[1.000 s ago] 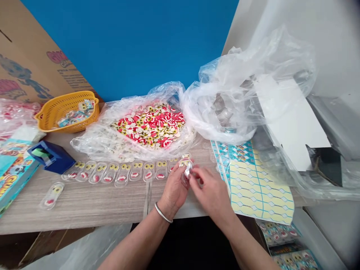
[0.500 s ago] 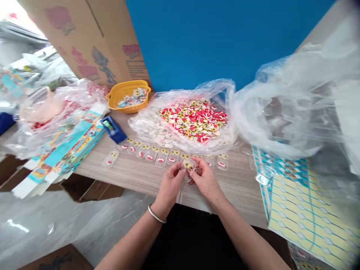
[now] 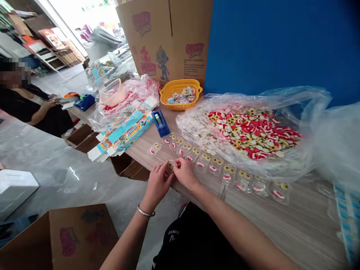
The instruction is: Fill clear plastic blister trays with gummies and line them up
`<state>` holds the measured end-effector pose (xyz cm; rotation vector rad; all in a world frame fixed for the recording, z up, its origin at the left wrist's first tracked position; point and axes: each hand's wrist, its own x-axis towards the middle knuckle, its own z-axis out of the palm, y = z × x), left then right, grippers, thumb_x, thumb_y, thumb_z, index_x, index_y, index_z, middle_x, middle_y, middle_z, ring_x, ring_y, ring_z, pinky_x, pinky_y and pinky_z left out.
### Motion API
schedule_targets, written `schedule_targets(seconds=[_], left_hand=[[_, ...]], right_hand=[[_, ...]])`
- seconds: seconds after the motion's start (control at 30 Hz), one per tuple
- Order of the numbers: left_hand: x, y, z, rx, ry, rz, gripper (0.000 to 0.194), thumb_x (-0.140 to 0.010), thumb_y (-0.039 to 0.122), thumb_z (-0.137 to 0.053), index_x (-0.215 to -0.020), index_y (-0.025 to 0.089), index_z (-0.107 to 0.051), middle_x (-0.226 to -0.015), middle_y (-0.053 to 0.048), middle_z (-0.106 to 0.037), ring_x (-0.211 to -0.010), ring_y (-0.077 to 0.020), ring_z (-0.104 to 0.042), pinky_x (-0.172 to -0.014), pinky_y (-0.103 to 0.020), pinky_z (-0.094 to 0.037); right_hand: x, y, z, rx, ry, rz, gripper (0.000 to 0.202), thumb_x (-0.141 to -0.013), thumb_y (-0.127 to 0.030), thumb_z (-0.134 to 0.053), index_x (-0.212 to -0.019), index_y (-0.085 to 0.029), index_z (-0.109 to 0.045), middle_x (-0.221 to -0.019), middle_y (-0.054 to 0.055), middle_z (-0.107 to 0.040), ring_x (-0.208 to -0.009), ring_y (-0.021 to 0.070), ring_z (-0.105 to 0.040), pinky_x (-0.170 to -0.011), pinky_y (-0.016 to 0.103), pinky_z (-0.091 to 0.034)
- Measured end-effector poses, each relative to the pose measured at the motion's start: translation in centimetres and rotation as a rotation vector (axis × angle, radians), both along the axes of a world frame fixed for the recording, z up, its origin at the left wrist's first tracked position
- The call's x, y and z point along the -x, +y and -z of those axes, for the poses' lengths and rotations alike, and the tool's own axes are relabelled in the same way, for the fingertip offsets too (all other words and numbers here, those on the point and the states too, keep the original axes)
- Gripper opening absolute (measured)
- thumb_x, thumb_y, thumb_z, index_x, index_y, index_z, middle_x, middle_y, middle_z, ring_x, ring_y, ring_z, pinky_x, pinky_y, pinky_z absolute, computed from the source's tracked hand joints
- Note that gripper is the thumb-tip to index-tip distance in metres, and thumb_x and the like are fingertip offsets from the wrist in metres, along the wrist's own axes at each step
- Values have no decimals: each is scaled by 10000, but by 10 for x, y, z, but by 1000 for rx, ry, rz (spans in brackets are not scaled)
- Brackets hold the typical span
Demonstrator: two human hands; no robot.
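Observation:
At the front edge of the wooden table (image 3: pixel 253 213), both my hands are closed on a small clear plastic blister tray (image 3: pixel 171 164) with yellow eye-shaped pieces in it. My left hand (image 3: pixel 159 183) grips its left and lower side. My right hand (image 3: pixel 185 173) pinches its right side. The fingers hide most of the tray. Similar blister trays (image 3: pixel 213 168), each with yellow eyes and a red-and-white mouth piece, lie in a row behind and to the right. One separate filled tray (image 3: pixel 154 149) lies just beyond my left hand.
An open plastic bag (image 3: pixel 253 131) of loose eye and mouth pieces lies behind the row. A blue tape dispenser (image 3: pixel 161 123), flattened printed cartons (image 3: pixel 126 129) and a yellow basket (image 3: pixel 180 95) stand left of it. A large cardboard box (image 3: pixel 168 41) rises behind. Another person (image 3: pixel 30 101) is at far left.
The view has swung left, bringing another person into sight. My hands, with the blister tray between them, have moved left along the table edge, from mid-row towards the separate tray.

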<state>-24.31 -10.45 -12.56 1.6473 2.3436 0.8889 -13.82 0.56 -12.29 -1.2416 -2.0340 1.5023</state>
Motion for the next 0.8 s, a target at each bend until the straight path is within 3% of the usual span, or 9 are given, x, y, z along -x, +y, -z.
schedule_targets(seconds=[0.1, 0.2, 0.3, 0.5, 0.67, 0.8], left_hand=[[7, -3, 9, 15, 166, 37, 382, -942, 292, -586, -1317, 227, -608, -1285, -111, -665, -1144, -275, -599, -1028, -473, -484], [10, 1, 15, 13, 258, -16, 342, -986, 282, -510, -1292, 187, -628, -1284, -141, -644, -1147, -277, -586, -1036, -470, -487], [15, 11, 17, 19, 328, -86, 348, -994, 294, -491, -1284, 165, -636, -1253, -153, -637, -1159, -288, -564, -1030, -463, -491], [27, 39, 16, 18, 407, -164, 348, -997, 271, -449, -1259, 165, -653, -1268, -163, -636, -1213, -315, -538, -1087, -500, -427], [31, 53, 7, 20, 431, -173, 335, -988, 287, -441, -1189, 161, -678, -1188, -172, -657, -1133, -321, -570, -1038, -501, -446], [29, 44, 1, 24, 415, -112, 330, -961, 347, -459, -1103, 155, -687, -1122, -188, -656, -1086, -359, -587, -983, -558, -451]], right_hand=[[4, -1, -8, -178, -155, -108, 136, -889, -152, -605, -985, -154, -701, -940, 104, -764, -871, 202, -706, -783, 272, -486], [-4, -4, -18, -277, -271, -152, 210, -947, -256, -593, -1088, -135, -692, -1012, 138, -754, -944, 235, -704, -817, 295, -472], [-25, -10, -25, -285, -260, -180, 255, -959, -276, -587, -1150, -140, -686, -1037, 126, -751, -954, 231, -698, -828, 292, -464], [-93, -32, -28, -152, -75, -257, 213, -930, -255, -567, -1073, -188, -710, -898, 65, -740, -823, 213, -685, -768, 304, -478], [-151, -51, -21, -14, 9, -165, 217, -897, -251, -559, -1039, -223, -721, -871, 51, -739, -795, 217, -683, -743, 318, -498], [-201, -64, -29, 16, 13, 5, 223, -871, -210, -580, -1028, -221, -739, -876, 36, -739, -803, 200, -676, -729, 294, -493]])
